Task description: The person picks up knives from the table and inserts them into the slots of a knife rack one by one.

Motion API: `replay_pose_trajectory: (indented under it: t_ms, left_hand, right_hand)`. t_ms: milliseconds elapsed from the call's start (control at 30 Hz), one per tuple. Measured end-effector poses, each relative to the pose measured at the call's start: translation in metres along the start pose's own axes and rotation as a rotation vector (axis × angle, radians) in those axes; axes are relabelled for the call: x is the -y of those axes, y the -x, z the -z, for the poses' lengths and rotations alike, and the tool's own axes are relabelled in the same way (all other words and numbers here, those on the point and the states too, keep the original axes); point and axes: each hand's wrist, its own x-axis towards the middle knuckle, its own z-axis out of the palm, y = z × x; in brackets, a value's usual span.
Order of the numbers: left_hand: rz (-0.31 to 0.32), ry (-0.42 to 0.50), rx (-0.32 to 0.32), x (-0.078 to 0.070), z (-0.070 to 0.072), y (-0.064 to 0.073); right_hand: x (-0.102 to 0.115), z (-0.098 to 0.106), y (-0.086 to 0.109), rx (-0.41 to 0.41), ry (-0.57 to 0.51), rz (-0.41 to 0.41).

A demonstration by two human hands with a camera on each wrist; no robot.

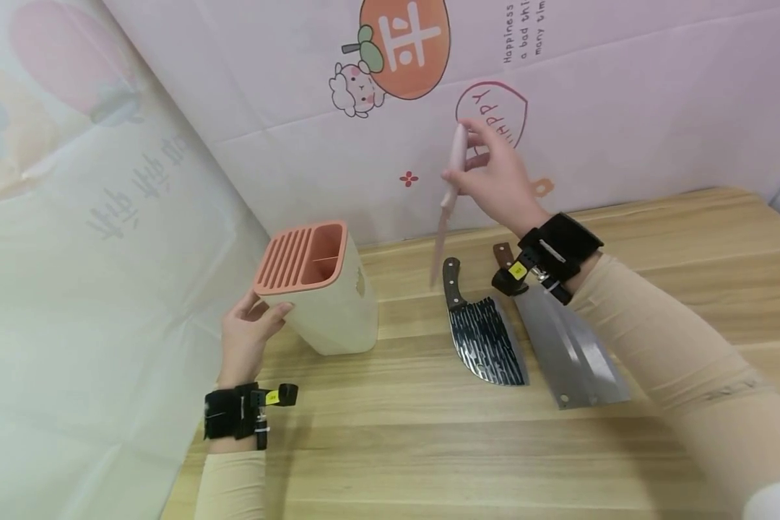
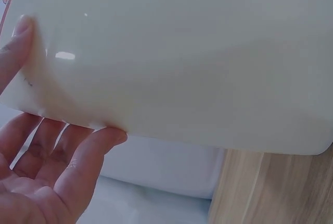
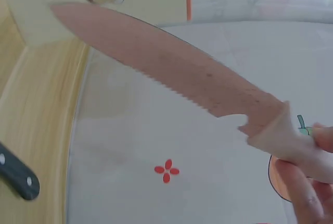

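Note:
My right hand (image 1: 496,173) pinches the pale pink handle of a knife (image 1: 440,235) in the air, its blade pointing down in the head view. Up close in the right wrist view, the pink blade (image 3: 171,57) shows teeth along part of one edge. At the left, a cream knife block (image 1: 328,321) with a salmon slotted top stands upright on the table. My left hand (image 1: 247,336) holds the block near its upper left corner. Seen from the left wrist, the thumb (image 2: 20,44) lies on one face and the other fingers are against the adjoining side.
A dark-handled cleaver (image 1: 484,339) with a patterned blade lies right of the block on the wooden table (image 1: 390,448). Beside it is a wide cleaver (image 1: 568,347), partly under my right wrist. A printed cloth (image 1: 286,79) hangs behind and at the left.

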Motion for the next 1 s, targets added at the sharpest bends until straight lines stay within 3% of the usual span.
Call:
replay_pose_trajectory:
  t_ms: [233,600,733,1000]
  left_hand:
    - [0.03,-0.01,-0.032,-0.002,0.003,0.0]
    - [0.017,0.031,-0.034,0.002,-0.006,-0.003]
    - [0.002,0.042,-0.031,0.002,-0.006,-0.003]
    - [0.001,0.035,-0.028,0.003,-0.007,-0.002]
  right_hand:
    - [0.023,-0.016,0.005,-0.131,-0.257,0.08]
    - [0.055,-0.04,0.011,-0.202,-0.497,0.22]
    - [0.064,-0.054,0.014,-0.199,-0.52,0.274]
    - [0.065,-0.076,0.017,-0.15,-0.44,0.376]
